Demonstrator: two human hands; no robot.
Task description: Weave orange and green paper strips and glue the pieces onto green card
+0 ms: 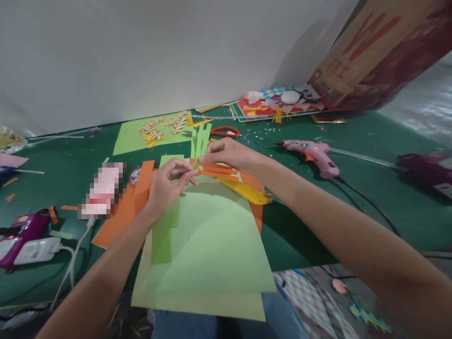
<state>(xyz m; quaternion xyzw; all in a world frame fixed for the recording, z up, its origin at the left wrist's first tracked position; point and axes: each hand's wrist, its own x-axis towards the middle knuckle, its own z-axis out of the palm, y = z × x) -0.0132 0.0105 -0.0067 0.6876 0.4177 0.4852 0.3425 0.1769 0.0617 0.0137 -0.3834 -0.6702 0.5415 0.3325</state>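
Green paper strips (200,141) stand upward and cross orange paper strips (219,169) that run to the right, woven together at a small crossing. My left hand (173,178) pinches the lower left corner of this weave with thumb and forefinger. From above right, my right hand (229,154) pinches the crossing, its fingertips on the green strips. Beneath both hands lies a light green paper sheet (212,235), with orange sheets (118,216) under and beside it. A yellow serrated paper piece (247,192) rests just below my right hand.
Red-handled scissors (225,131) and woven paper ornaments (151,131) lie behind the hands. A pink glue gun (312,154) with a cord is at right. To the left are a blurred-out phone-like item (103,190) on a cable and a power adapter (35,249). A paper bag (370,52) leans at back right.
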